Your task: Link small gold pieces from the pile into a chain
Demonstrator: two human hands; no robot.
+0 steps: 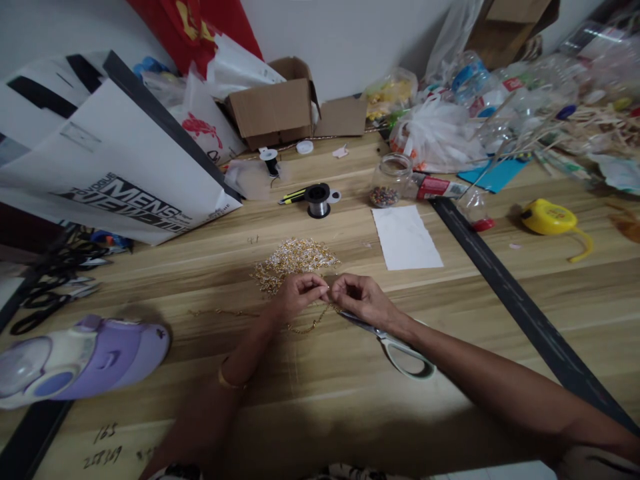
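My left hand [303,295] is closed in a pinch, with a tiny pale speck at its fingertips too small to name. Close against it, my right hand [364,298] also pinches, thumb against fingers. A thin gold chain [305,331] curves over the table and leads up to the right fingertips, where its end is hidden. Just beyond my left hand lies a loose pile of small gold and clear beaded links [295,259]. Scissors with pale handles [407,357] rest partly under my right wrist, blades pointing toward the chain.
Behind the pile stand a wire spool [318,200] and a jar of coloured beads [387,183]. White paper [407,237], a dark metal strip [530,310] and a yellow tape measure [549,217] lie right. A purple bottle [120,353] and several black scissors [50,293] lie left.
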